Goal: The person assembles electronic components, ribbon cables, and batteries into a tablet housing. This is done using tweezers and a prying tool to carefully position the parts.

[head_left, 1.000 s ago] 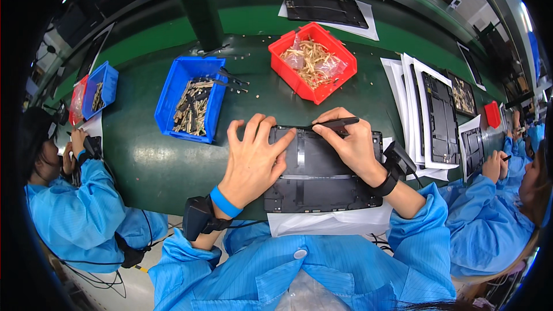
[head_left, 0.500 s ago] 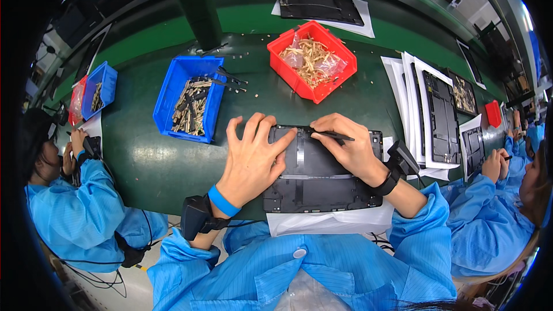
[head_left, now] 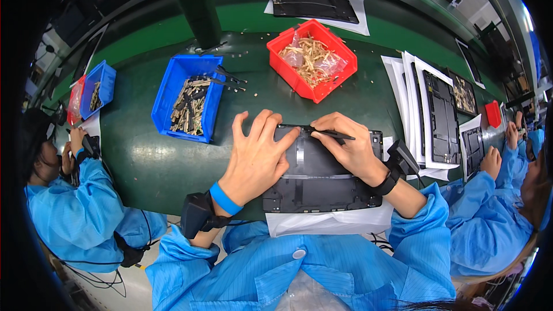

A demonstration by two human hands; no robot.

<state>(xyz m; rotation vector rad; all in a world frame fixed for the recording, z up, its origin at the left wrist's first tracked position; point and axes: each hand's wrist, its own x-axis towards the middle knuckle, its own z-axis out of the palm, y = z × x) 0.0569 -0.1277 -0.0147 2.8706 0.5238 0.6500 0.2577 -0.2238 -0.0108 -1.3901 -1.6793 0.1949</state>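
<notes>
A flat black tablet-like housing (head_left: 322,194) lies on white sheet material in front of me, with a pale strip across its middle. My left hand (head_left: 257,158) rests over its left side, fingers spread; the index fingertip presses near the top edge. Close beside that fingertip, my right hand (head_left: 351,148) pinches slim black tweezers (head_left: 339,135). Their rear end sticks out to the right, while the working tip sits at the housing's top edge, too small to make out.
Beyond my hands stand a blue bin (head_left: 160,116) of small strip-like parts and a red bin (head_left: 277,71) of tan scraps. More black tools (head_left: 231,76) lean on the blue bin. Stacked housings (head_left: 440,116) with white sheets lie right. Co-workers in blue sit on both sides.
My left hand has shifted very slightly right, its index fingertip staying at the top edge. My right hand keeps its pinch. The right-hand co-worker's hands have moved.
</notes>
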